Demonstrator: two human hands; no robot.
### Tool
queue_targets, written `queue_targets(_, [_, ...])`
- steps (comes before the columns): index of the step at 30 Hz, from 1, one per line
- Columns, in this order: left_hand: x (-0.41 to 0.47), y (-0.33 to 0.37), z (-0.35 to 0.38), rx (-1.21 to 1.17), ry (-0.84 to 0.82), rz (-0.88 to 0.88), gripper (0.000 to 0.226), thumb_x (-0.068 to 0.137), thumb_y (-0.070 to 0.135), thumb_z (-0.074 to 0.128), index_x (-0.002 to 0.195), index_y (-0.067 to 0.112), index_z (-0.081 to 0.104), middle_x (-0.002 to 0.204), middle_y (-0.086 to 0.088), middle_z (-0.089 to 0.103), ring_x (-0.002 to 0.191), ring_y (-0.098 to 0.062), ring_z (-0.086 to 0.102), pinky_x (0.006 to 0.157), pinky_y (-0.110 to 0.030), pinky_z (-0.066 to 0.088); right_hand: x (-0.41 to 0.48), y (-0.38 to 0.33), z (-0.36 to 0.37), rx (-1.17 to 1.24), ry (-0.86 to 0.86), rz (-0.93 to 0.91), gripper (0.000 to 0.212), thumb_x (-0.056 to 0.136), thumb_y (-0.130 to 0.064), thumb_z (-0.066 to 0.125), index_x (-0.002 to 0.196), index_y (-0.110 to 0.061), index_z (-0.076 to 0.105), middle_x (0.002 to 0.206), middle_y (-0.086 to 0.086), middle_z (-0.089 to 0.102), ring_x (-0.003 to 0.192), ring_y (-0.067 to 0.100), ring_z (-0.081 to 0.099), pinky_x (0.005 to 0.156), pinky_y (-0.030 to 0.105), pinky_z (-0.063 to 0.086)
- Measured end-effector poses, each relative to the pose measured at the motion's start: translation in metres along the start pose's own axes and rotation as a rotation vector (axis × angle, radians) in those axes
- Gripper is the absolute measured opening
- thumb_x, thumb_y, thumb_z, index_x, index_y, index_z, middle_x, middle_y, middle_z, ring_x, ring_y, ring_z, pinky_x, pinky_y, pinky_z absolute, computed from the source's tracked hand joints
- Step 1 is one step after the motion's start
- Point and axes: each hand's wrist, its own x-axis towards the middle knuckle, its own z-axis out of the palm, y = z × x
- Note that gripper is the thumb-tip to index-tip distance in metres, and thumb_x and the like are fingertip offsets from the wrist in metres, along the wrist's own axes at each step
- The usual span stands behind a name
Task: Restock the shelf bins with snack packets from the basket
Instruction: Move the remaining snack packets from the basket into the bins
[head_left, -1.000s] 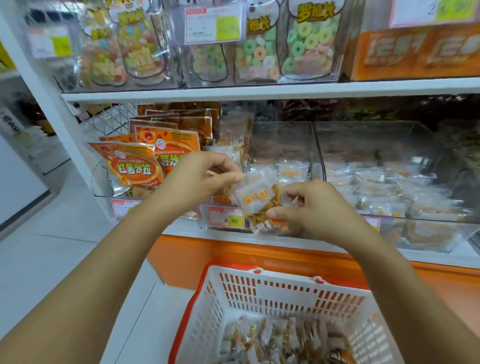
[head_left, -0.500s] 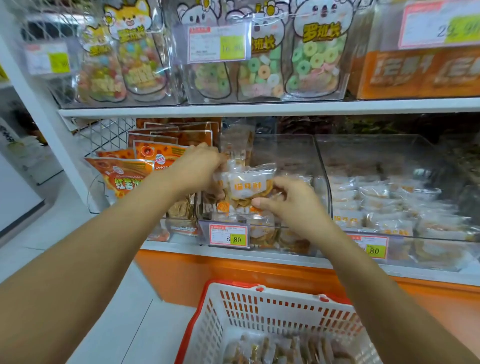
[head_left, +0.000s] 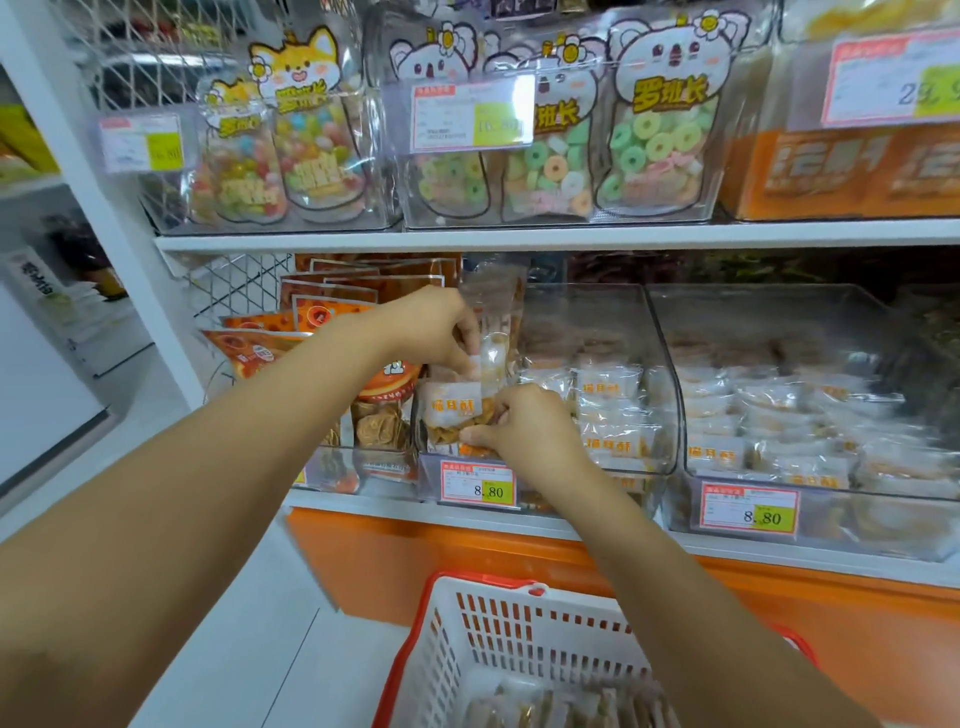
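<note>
My left hand (head_left: 434, 327) pinches a clear snack packet (head_left: 493, 353) that stands on edge over the left end of the clear middle shelf bin (head_left: 597, 322). Just below, my right hand (head_left: 524, 423) grips a second packet (head_left: 451, 410) with an orange-lettered white label and brown pieces inside, held at the bin's front left corner. Several like packets (head_left: 608, 410) lie in that bin. The white basket (head_left: 498, 634) with a red rim stands below the shelf, with more packets (head_left: 545, 709) in its bottom.
A second clear bin (head_left: 779, 312) of similar packets sits to the right. Orange snack bags (head_left: 322, 317) stand to the left in a wire rack. Candy bags (head_left: 649, 135) fill the shelf above. Price tags (head_left: 478, 483) hang on the bin fronts. White floor lies at left.
Both hands have risen from in front of the shelf edge to the bin's left end, carrying the packets. The left hand's packet now stands upright; the view tilted up.
</note>
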Motion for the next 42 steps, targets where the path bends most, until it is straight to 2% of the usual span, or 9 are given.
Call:
queue_targets(9, [-0.037, -0.004, 0.024, -0.018, 0.044, 0.048, 0.035, 0.100, 0.032, 0.045, 0.111, 0.010, 0.070, 0.113, 0.011, 0.058, 0.096, -0.010, 0.054, 0.082, -0.025, 0.041, -0.007, 0.008, 0.019, 0.022, 0.184, 0.023, 0.042, 0.075, -0.037, 0.078, 0.074, -0.016, 0.043, 0.091, 0.005, 0.054, 0.072, 0.020, 0.052, 0.060, 0.032, 0.041])
queue_targets(12, [-0.048, -0.002, 0.029, -0.021, 0.112, 0.061, 0.038, 0.102, 0.031, 0.038, 0.109, 0.008, 0.068, 0.110, -0.010, 0.065, 0.100, -0.024, 0.058, 0.087, -0.039, 0.045, -0.008, 0.013, 0.022, 0.079, 0.220, -0.011, 0.042, 0.075, -0.033, 0.079, 0.080, -0.018, 0.041, 0.089, 0.003, 0.049, 0.071, 0.016, 0.046, 0.059, 0.027, 0.035])
queue_targets(17, [-0.079, 0.003, 0.042, -0.107, 0.345, 0.051, 0.042, 0.102, 0.024, 0.042, 0.143, 0.016, 0.043, 0.139, -0.007, 0.053, 0.123, -0.023, 0.051, 0.100, -0.031, 0.040, -0.015, 0.014, 0.020, 0.041, 0.237, -0.079, 0.030, 0.083, -0.032, 0.072, 0.089, -0.014, 0.049, 0.094, 0.005, 0.054, 0.077, 0.019, 0.053, 0.067, 0.032, 0.046])
queue_targets(22, [-0.127, 0.015, 0.072, -0.216, 0.609, -0.020, 0.028, 0.095, 0.026, 0.045, 0.104, 0.010, 0.066, 0.088, -0.001, 0.068, 0.079, -0.018, 0.063, 0.069, -0.034, 0.049, -0.044, 0.020, 0.014, -0.043, 0.333, -0.263, 0.022, 0.089, -0.034, 0.063, 0.082, -0.015, 0.053, 0.081, -0.002, 0.050, 0.073, 0.016, 0.050, 0.066, 0.032, 0.044])
queue_targets(25, [-0.150, 0.018, 0.095, -0.164, 0.425, -0.141, 0.028, 0.097, 0.024, 0.048, 0.076, 0.011, 0.060, 0.061, 0.004, 0.053, 0.061, -0.017, 0.053, 0.054, -0.032, 0.036, -0.071, 0.039, 0.023, -0.092, 0.232, -0.319, 0.031, 0.091, -0.036, 0.060, 0.071, -0.015, 0.048, 0.065, -0.003, 0.048, 0.063, 0.016, 0.049, 0.059, 0.033, 0.041])
queue_targets(28, [-0.171, 0.007, 0.131, -0.143, 0.076, -0.301, 0.032, 0.096, 0.027, 0.050, 0.080, 0.005, 0.066, 0.076, -0.007, 0.067, 0.074, -0.023, 0.062, 0.067, -0.035, 0.048, -0.091, 0.074, 0.050, -0.215, -0.037, -0.257, 0.032, 0.091, -0.041, 0.058, 0.073, -0.016, 0.051, 0.065, -0.005, 0.050, 0.064, 0.014, 0.049, 0.060, 0.031, 0.040])
queue_targets(31, [-0.193, -0.005, 0.173, -0.100, -0.238, -0.354, 0.030, 0.097, 0.026, 0.047, 0.085, 0.005, 0.067, 0.094, -0.011, 0.068, 0.085, -0.028, 0.061, 0.076, -0.033, 0.049, -0.107, 0.122, 0.089, -0.339, -0.403, -0.131, 0.022, 0.089, -0.037, 0.063, 0.097, -0.017, 0.060, 0.093, -0.003, 0.060, 0.089, 0.016, 0.058, 0.077, 0.028, 0.045])
queue_targets(36, [-0.226, -0.015, 0.219, -0.031, -0.541, -0.413, 0.042, 0.100, 0.030, 0.040, 0.128, 0.002, 0.054, 0.132, -0.012, 0.055, 0.122, -0.026, 0.051, 0.102, -0.035, 0.041, -0.145, 0.195, 0.154, -0.488, -0.811, -0.110, 0.050, 0.089, -0.004, 0.051, 0.138, -0.013, 0.046, 0.142, 0.005, 0.046, 0.122, 0.021, 0.050, 0.104, 0.032, 0.042])
queue_targets(42, [-0.241, -0.007, 0.244, 0.002, -0.671, -0.341, 0.028, 0.099, 0.027, 0.039, 0.092, 0.005, 0.054, 0.086, -0.007, 0.056, 0.085, -0.023, 0.054, 0.073, -0.029, 0.043, -0.181, 0.221, 0.181, -0.697, -0.854, -0.349, 0.060, 0.092, 0.004, 0.039, 0.147, -0.020, 0.036, 0.158, 0.003, 0.019, 0.147, 0.028, 0.008, 0.117, 0.044, 0.015])
